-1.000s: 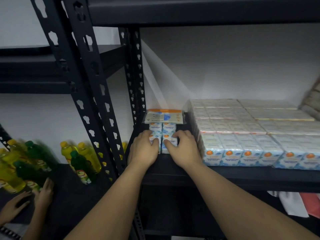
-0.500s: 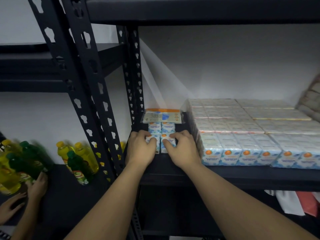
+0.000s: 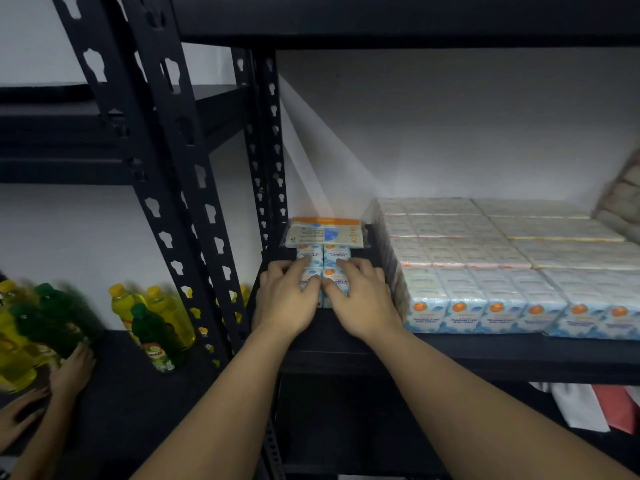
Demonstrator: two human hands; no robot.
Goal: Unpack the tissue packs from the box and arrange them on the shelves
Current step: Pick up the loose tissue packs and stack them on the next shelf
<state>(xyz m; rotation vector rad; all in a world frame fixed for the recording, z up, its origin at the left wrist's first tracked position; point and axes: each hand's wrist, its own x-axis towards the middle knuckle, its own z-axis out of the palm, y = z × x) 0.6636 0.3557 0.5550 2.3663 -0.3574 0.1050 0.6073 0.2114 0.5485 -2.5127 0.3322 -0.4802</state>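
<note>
Carefully: you worked in a tight corner, so the risks were small but real.
Hands: your left hand [image 3: 289, 299] and right hand [image 3: 360, 297] lay side by side, fingers fairly straight, pressing on the small blue-and-white plastic-wrapped tissue pack [image 3: 323, 271] rather than clamped around it.
Pack: it sat at the left end of the black metal shelf [image 3: 485, 355], between the perforated black upright post [image 3: 268, 161] and the large block of wrapped tissue packs [image 3: 485, 268].
Topper: a flat orange-edged pack [image 3: 325, 232] lay across its far end; a hard shove could have tipped it off.
Edge: the pack sat near the shelf lip, so an uneven push might have skewed it.
Neighbour: another person's hand [image 3: 71, 370] worked among the yellow and green bottles [image 3: 156, 327]; your elbow could have bumped them.
</note>
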